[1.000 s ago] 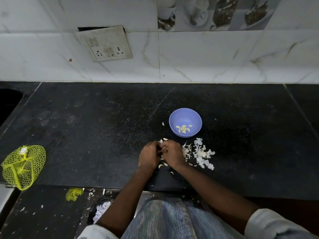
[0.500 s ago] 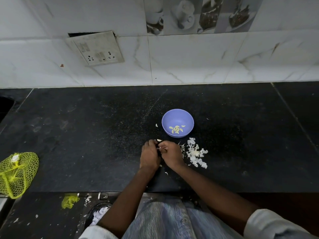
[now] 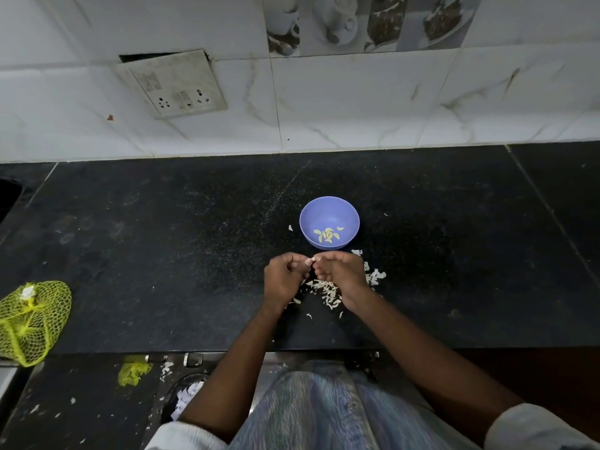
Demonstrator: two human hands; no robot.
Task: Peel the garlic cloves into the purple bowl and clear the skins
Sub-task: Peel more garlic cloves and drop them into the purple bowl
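Black speckled stone desk (image 3: 162, 254), seams near the left and right ends, back edge against the tiled wall. Purple bowl (image 3: 329, 222) sits on it right of centre, about midway between the back and front edges, with peeled garlic cloves (image 3: 327, 235) inside. Pile of white garlic skins (image 3: 328, 290) lies on the desk between the bowl and the front edge; a few loose flakes (image 3: 290, 227) just beside the bowl. Yellow mesh bag (image 3: 31, 319) lies at the front left corner, partly past the front edge.
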